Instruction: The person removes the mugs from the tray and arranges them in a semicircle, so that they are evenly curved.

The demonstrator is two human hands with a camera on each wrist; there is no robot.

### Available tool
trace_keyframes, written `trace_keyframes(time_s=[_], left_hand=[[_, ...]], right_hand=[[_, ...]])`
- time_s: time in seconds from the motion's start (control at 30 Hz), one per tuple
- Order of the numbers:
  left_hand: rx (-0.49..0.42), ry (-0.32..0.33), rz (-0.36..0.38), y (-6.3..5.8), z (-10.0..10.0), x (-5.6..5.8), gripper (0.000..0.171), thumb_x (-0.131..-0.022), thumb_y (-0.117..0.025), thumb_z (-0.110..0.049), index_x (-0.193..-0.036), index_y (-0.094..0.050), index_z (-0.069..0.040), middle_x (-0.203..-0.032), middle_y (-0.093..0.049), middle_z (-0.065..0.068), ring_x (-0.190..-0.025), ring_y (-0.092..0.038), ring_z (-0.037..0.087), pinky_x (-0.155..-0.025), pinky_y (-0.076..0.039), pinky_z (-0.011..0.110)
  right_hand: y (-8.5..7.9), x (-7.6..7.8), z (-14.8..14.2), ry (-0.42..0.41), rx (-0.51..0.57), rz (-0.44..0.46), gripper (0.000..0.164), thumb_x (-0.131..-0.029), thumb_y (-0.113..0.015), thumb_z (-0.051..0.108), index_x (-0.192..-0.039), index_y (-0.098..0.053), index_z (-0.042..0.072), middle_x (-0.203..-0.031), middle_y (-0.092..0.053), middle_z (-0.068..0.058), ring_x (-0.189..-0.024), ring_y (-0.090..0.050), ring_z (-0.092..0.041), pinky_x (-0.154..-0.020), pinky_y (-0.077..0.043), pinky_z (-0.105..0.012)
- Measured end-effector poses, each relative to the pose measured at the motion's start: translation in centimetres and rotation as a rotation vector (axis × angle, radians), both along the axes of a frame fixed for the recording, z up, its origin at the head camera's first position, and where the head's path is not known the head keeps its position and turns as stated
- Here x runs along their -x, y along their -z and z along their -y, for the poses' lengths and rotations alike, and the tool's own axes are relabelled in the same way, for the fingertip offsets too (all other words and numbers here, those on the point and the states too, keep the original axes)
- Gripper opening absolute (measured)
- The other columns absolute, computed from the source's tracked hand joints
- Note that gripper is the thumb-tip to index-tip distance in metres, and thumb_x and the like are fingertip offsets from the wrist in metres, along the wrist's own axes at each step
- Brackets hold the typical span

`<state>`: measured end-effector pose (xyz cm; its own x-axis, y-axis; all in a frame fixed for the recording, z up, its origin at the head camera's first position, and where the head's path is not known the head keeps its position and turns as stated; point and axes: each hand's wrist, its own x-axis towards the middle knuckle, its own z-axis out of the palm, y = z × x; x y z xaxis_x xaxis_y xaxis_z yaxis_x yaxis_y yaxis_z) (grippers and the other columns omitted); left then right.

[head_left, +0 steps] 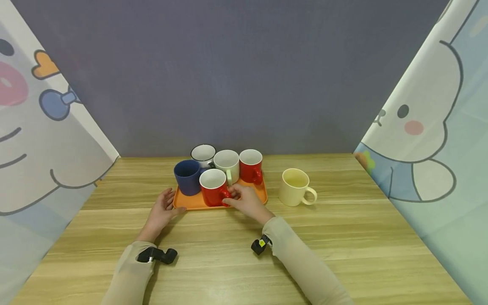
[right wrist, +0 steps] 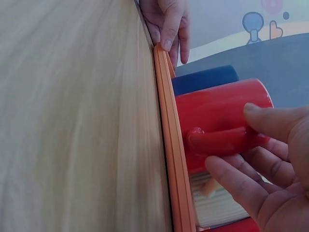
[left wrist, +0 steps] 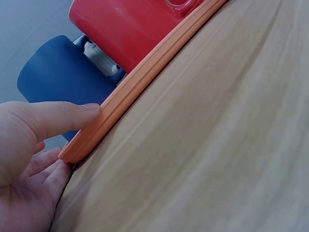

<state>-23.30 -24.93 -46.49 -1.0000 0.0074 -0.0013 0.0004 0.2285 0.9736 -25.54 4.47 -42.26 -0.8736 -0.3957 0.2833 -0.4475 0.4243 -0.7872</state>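
Observation:
An orange tray (head_left: 196,202) carries several mugs. My left hand (head_left: 158,215) holds its front left corner, the thumb lying on the rim (left wrist: 113,108) and the fingers around the corner. At the front of the tray stands an upright red mug (head_left: 211,196) with a white inside. My right hand (head_left: 248,201) grips this mug by its handle (right wrist: 219,141), thumb on one side and fingers on the other. Beside it on the left is a dark blue mug (head_left: 188,184). Behind are a black-rimmed white mug (head_left: 203,153), a pale mug with a light green handle (head_left: 233,174) and another red mug (head_left: 248,171).
A pale yellow mug (head_left: 291,192) stands on the wooden table (head_left: 213,262) to the right of the tray, handle pointing right. A grey wall (head_left: 236,76) rises behind the table. Cartoon-printed cloths (head_left: 415,140) hang at both sides.

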Motion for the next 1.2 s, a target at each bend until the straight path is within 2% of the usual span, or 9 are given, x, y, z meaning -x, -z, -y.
trace_keyframes(time_s=[0.2, 0.37, 0.73, 0.97, 1.2], left_hand=[[-0.002, 0.007, 0.002, 0.0, 0.1, 0.0, 0.095, -0.087, -0.069, 0.009, -0.155, -0.003, 0.008, -0.157, -0.019, 0.034, -0.145, -0.024, 0.044, -0.118, -0.023, 0.049], [-0.005, 0.009, 0.004, 0.0, 0.1, -0.1, 0.096, -0.087, -0.070, 0.008, -0.155, -0.002, 0.008, -0.157, -0.018, 0.034, -0.145, -0.023, 0.043, -0.118, -0.023, 0.049], [-0.007, 0.009, -0.017, 0.0, -0.1, -0.1, 0.093, -0.087, -0.069, 0.009, -0.154, -0.004, 0.010, -0.155, -0.020, 0.036, -0.145, -0.024, 0.045, -0.118, -0.023, 0.050], [-0.013, 0.012, -0.032, 0.0, -0.1, 0.0, 0.093, -0.087, -0.069, 0.010, -0.154, -0.005, 0.011, -0.155, -0.020, 0.035, -0.144, -0.024, 0.045, -0.117, -0.023, 0.050], [0.003, 0.015, -0.023, -0.2, 0.0, -0.2, 0.093, -0.087, -0.069, 0.009, -0.153, -0.004, 0.011, -0.155, -0.019, 0.036, -0.144, -0.023, 0.046, -0.117, -0.024, 0.051]], right_hand=[[0.0, -0.2, 0.3, 0.010, -0.008, -0.015, 0.018, -0.085, -0.078, 0.007, -0.099, -0.069, -0.001, -0.084, -0.071, -0.007, -0.070, -0.059, -0.011, -0.063, -0.053, -0.019], [-0.1, -0.6, 0.7, 0.054, -0.037, -0.017, 0.017, -0.086, -0.078, 0.007, -0.097, -0.068, 0.001, -0.082, -0.068, -0.005, -0.070, -0.057, -0.012, -0.064, -0.051, -0.019], [-0.6, -1.0, 0.8, 0.086, -0.078, 0.016, 0.016, -0.087, -0.076, 0.006, -0.096, -0.065, 0.001, -0.081, -0.064, -0.004, -0.070, -0.055, -0.012, -0.064, -0.049, -0.020], [-0.9, -0.8, 0.6, 0.076, -0.118, -0.021, 0.015, -0.085, -0.078, 0.006, -0.093, -0.065, 0.003, -0.080, -0.062, -0.002, -0.071, -0.053, -0.013, -0.064, -0.048, -0.020], [-1.2, -0.8, 0.3, 0.081, -0.078, -0.064, 0.013, -0.083, -0.078, 0.004, -0.089, -0.067, 0.002, -0.077, -0.063, -0.002, -0.069, -0.053, -0.012, -0.062, -0.047, -0.019]])
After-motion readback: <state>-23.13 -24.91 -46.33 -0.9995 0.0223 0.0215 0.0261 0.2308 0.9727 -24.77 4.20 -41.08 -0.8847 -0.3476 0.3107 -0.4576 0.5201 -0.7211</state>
